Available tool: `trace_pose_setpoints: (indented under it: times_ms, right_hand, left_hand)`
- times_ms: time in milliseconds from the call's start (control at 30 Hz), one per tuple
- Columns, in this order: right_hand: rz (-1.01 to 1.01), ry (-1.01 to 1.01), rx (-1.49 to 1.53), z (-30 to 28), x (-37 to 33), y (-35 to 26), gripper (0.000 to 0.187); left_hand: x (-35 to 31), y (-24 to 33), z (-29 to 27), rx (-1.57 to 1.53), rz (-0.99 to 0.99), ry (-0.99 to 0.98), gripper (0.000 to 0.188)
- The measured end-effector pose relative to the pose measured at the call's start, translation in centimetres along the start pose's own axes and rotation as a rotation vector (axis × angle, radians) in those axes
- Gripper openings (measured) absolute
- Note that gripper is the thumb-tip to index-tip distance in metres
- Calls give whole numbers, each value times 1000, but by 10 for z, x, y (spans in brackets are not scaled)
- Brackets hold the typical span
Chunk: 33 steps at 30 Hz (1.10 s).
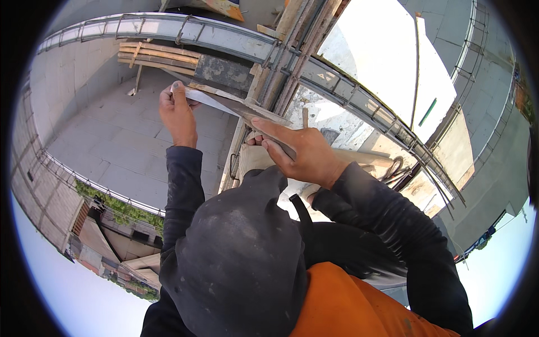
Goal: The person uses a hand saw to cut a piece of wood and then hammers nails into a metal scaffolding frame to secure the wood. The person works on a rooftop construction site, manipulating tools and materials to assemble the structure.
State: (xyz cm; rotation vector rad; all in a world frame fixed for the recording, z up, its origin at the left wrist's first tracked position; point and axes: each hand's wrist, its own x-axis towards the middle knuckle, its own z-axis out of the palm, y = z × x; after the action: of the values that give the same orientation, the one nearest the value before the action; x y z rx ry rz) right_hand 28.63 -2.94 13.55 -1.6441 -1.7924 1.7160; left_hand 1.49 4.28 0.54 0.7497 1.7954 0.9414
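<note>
Between my hands stretches a long, thin, flat strip (213,102), bright white at its left part and grey-brown toward the right. It resembles a saw blade, but its kind does not show clearly. My left hand (178,115) pinches the far left end, thumb on top. My right hand (306,150) is closed at the other end, its index finger stretched along the surface and the other fingers curled underneath. What lies inside that palm is partly hidden. Just beyond the strip runs a rough, pale wooden edge (269,114), close to or touching it.
Long tied steel-bar cages (359,104) cross the view beside wooden beams (297,42). Stacked wooden poles (160,55) lie at the upper left. Grey block walls (129,129) drop away on the left. A dark cloth-covered rounded shape (236,253) fills the lower middle.
</note>
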Motion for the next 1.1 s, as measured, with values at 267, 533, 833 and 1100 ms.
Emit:
trace_pose_setpoints:
  times_ms: [267,533,833,1100]
  right_hand:
    - [-71,69,88,-20,-94,10,62]
    - [-102,62,32,20,23,15,51]
    - [-100,55,88,-43,-118,10,63]
    - [-59,78,49,22,26,6,50]
  left_hand:
    - [9,-11,-10,3,22,23,35]
    - [4,-10,-4,2,14,4,33]
    - [-3,-16,-14,-7,-13,26,30]
    - [-6,-16,-13,-31,-6,-16,30]
